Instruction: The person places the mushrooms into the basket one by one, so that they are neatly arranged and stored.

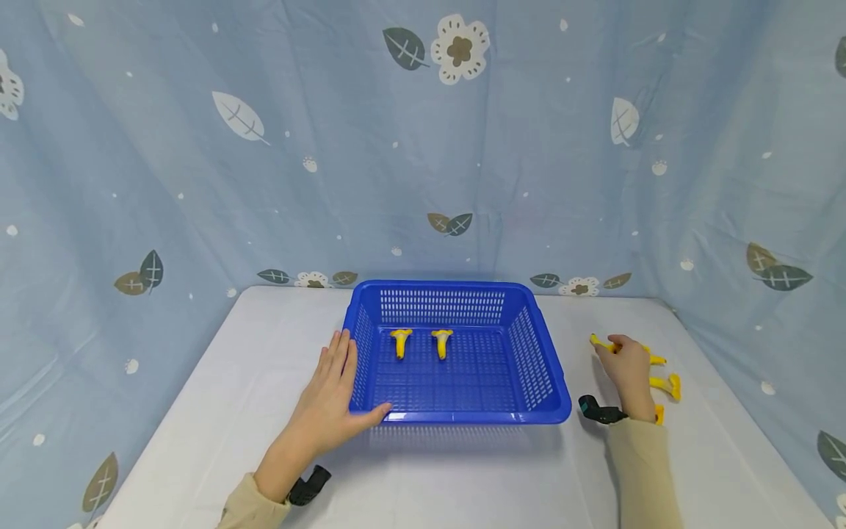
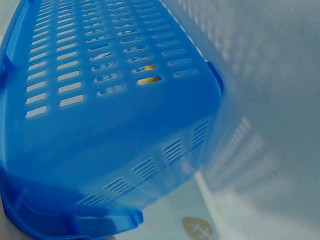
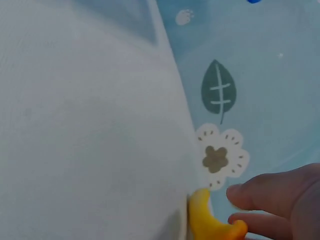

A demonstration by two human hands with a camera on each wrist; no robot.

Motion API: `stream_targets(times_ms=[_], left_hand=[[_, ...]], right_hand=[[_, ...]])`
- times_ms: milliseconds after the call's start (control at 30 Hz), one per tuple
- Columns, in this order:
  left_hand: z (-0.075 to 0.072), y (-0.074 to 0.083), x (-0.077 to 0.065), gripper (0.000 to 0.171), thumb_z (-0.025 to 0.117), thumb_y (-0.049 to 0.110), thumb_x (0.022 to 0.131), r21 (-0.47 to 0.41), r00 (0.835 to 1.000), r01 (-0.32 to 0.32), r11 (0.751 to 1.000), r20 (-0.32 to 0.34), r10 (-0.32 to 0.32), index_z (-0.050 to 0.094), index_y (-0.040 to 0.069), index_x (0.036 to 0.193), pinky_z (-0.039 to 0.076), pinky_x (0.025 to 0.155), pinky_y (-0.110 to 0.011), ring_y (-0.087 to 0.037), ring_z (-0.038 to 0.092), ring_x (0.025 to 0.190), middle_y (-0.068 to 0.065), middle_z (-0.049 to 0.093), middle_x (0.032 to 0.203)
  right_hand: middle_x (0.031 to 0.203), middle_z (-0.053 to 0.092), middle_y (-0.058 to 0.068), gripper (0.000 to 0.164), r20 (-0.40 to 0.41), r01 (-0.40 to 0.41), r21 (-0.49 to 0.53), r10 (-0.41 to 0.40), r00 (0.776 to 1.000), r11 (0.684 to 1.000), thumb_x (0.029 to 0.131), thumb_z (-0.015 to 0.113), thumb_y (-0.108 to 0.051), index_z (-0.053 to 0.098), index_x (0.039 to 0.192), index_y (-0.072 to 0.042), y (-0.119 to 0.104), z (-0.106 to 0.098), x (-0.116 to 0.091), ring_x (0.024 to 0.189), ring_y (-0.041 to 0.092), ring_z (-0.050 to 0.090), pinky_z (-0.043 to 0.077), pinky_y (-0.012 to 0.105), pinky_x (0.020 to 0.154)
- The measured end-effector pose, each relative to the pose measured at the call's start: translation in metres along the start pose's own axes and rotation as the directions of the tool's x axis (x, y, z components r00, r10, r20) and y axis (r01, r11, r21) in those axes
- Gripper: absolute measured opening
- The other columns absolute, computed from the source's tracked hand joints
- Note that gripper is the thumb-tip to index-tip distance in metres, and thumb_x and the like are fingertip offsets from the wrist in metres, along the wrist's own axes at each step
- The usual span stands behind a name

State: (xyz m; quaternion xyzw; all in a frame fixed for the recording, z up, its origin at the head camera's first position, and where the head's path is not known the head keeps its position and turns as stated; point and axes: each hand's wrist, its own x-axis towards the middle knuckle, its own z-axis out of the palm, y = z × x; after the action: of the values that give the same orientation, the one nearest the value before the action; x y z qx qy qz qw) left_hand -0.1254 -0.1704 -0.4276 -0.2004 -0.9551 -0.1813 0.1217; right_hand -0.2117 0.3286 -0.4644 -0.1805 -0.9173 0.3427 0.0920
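In the head view, a blue perforated plastic basket [image 1: 463, 418] stands mid-table, with two small yellow banana-like toys [image 1: 399, 344] on its floor. My left hand [image 1: 330, 400] lies on its near left corner, fingers straight along the left rim and thumb on the front rim. To the right of the basket, my right hand [image 1: 624, 367] is over another yellow banana-like toy [image 1: 595, 339], which it partly covers. In the right wrist view, that curved yellow toy [image 3: 207, 220] is right at the fingertips, and a gap shows between thumb and finger.
More yellow pieces [image 1: 673, 386] lie beside and beyond the right hand, one partly behind the wrist. A white-covered table [image 1: 449, 485] holds everything. A blue curtain [image 1: 370, 147] with leaf and flower prints hangs behind and at both sides. Black wrist cameras [image 1: 598, 410] are worn on both wrists.
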Motion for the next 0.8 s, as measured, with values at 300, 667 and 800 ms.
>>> stream_targets(times_ms=[300,667,800], left_hand=[[0.001,0.0,-0.001,0.115,0.065,0.066,0.082,-0.007,1.0,-0.012,1.0,-0.008,0.012,0.017,-0.011,0.153,0.01,0.121,-0.051,-0.039,0.0,0.151,-0.028,0.006,0.162],[0.001,0.0,-0.001,0.115,0.065,0.066,0.082,-0.009,1.0,-0.004,1.0,0.002,0.004,0.016,-0.011,0.153,0.01,0.121,-0.052,-0.036,-0.003,0.151,-0.027,0.005,0.162],[0.001,0.0,-0.001,0.115,0.066,0.066,0.082,-0.011,1.0,-0.007,1.0,-0.01,0.007,0.017,-0.011,0.153,0.011,0.121,-0.052,-0.037,-0.001,0.151,-0.027,0.006,0.162]], right_hand=[[0.132,0.051,0.033,0.034,-0.012,-0.015,0.088,0.016,1.0,0.996,0.097,0.052,-0.004,0.058,0.127,0.01,0.011,0.003,-0.001,0.116,0.047,0.046,0.043,0.059,0.1],[0.127,0.055,0.033,0.036,0.034,-0.037,0.096,0.034,0.999,0.995,0.096,0.059,-0.006,0.059,0.127,0.013,0.007,0.003,0.0,0.115,0.045,0.05,0.046,0.054,0.097],[0.13,0.055,0.032,0.035,0.053,-0.032,0.073,0.028,0.998,0.997,0.095,0.059,-0.007,0.061,0.126,0.01,0.005,0.002,-0.001,0.113,0.044,0.052,0.052,0.045,0.087]])
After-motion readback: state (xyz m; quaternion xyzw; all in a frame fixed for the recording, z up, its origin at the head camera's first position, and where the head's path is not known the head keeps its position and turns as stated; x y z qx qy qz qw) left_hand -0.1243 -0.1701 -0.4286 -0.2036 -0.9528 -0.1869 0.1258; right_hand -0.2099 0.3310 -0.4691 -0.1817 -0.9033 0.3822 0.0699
